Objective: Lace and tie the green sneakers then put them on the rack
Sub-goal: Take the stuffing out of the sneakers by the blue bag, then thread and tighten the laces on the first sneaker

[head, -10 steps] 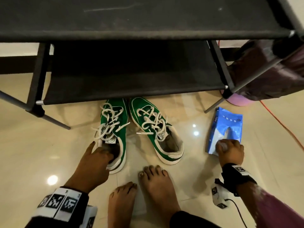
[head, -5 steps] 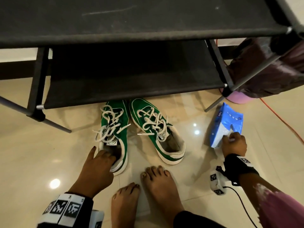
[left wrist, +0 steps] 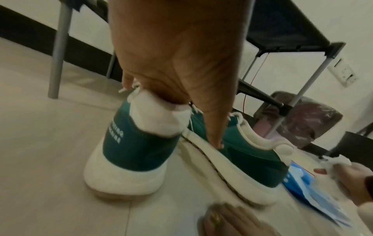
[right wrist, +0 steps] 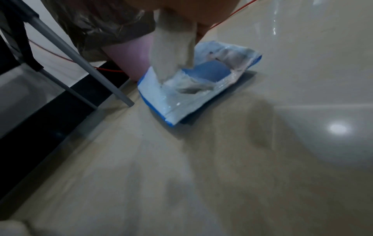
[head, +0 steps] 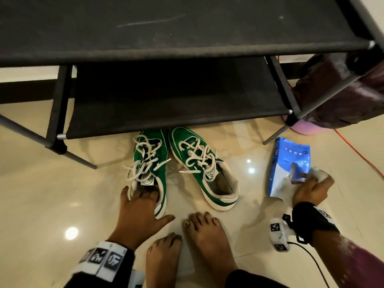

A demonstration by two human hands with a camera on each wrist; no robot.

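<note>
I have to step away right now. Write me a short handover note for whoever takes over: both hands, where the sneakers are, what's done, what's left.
Left hand: fingers hooked into the heel opening of the left green sneaker, thumb outside.
Right hand: pinching a white wipe being drawn from the blue wipe pack on the floor.
Both sneakers stand on the floor, toes under the black rack; the right green sneaker is untouched.
Done: laces threaded but loose, ends hanging untied.
Left: tighten and tie both, then put the pair on the rack.
</note>
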